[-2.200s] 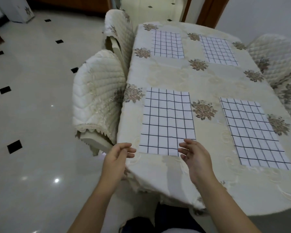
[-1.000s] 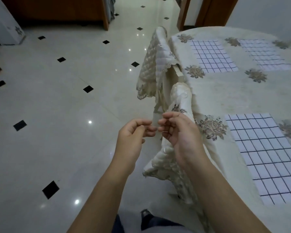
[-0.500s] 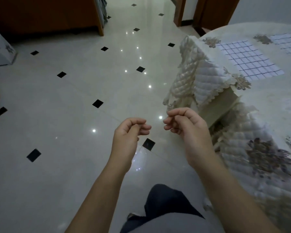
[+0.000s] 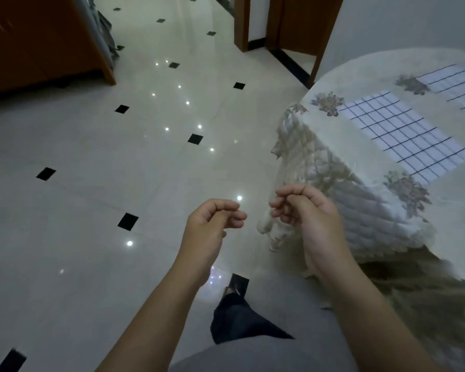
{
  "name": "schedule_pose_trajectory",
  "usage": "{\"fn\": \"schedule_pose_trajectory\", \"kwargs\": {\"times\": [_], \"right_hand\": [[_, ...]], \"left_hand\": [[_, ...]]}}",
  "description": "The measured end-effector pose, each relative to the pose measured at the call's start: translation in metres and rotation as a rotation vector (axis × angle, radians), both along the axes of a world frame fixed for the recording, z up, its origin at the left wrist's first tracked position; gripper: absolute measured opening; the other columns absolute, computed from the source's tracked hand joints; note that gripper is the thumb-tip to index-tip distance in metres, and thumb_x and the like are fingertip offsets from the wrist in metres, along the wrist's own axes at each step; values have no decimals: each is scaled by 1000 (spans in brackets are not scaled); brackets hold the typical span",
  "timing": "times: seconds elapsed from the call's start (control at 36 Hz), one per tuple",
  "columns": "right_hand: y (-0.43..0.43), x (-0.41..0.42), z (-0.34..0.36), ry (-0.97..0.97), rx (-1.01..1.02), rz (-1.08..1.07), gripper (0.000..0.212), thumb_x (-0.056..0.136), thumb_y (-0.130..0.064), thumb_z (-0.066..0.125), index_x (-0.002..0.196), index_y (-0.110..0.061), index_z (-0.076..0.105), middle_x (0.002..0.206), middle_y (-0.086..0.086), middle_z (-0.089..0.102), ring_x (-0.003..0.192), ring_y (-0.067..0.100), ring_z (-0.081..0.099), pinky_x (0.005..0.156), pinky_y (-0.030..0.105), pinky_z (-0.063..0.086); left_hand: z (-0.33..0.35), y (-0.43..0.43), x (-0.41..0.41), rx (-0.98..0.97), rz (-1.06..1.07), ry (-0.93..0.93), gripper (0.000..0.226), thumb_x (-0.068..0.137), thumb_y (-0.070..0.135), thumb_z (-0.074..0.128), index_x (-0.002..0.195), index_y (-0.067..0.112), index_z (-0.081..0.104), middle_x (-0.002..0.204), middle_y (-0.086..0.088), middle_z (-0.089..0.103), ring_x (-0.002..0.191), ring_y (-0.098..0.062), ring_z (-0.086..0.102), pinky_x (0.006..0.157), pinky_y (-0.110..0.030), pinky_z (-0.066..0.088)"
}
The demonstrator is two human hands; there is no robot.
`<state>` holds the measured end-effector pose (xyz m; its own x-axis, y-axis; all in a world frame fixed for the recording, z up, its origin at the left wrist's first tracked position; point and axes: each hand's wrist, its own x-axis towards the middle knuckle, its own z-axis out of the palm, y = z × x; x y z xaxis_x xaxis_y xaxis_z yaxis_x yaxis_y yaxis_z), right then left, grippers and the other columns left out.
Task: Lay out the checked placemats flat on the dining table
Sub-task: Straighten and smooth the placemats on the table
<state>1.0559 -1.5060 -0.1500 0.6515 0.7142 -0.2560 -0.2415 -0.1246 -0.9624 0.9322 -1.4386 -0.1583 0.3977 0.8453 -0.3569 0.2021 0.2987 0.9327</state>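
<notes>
Two white placemats with dark checks lie flat on the dining table, which is at the right edge of the head view under a cream floral cloth. The nearer placemat is fully visible; the farther placemat is cut off by the frame. My left hand and my right hand are raised in front of me over the floor, left of the table. Their fingers are loosely curled and hold nothing. Neither hand touches the table or a mat.
A chair with a quilted cream cover stands against the table's left side, just behind my right hand. Glossy tiled floor with small black insets spreads to the left. A wooden cabinet and a doorway lie farther back.
My view has swung left, away from the table and toward the floor. The near placemats have left the frame. Both hands came off the table edge and their fingers curled in.
</notes>
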Motion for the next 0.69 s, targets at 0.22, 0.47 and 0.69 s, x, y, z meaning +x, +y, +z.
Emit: {"fn": "schedule_pose_trajectory", "kwargs": {"times": [0.22,0.47,0.69], "right_hand": [[112,56,12,14,43,-49,31,90,4,39,78,-14,61,59,-7,66,57,7,58,64,22,44],[225,119,0,81,34,-275,34,87,6,38,74,-14,61,60,-4,65,57,10,59,67,27,45],[352,195,10,67,54,-532,32,87,7,38,76,-11,62,58,-4,65,54,9,58,63,25,42]], "left_hand": [[6,112,72,-1,-81,-20,26,90,0,42,84,16,62,69,8,70,63,-2,63,63,-17,44],[-14,242,158,-57,-234,4,25,90,2,43,87,15,64,74,5,71,69,-5,65,68,-23,44],[-1,398,242,-33,-386,-5,25,90,1,44,85,16,63,75,4,71,67,-5,64,70,-24,43]]}}
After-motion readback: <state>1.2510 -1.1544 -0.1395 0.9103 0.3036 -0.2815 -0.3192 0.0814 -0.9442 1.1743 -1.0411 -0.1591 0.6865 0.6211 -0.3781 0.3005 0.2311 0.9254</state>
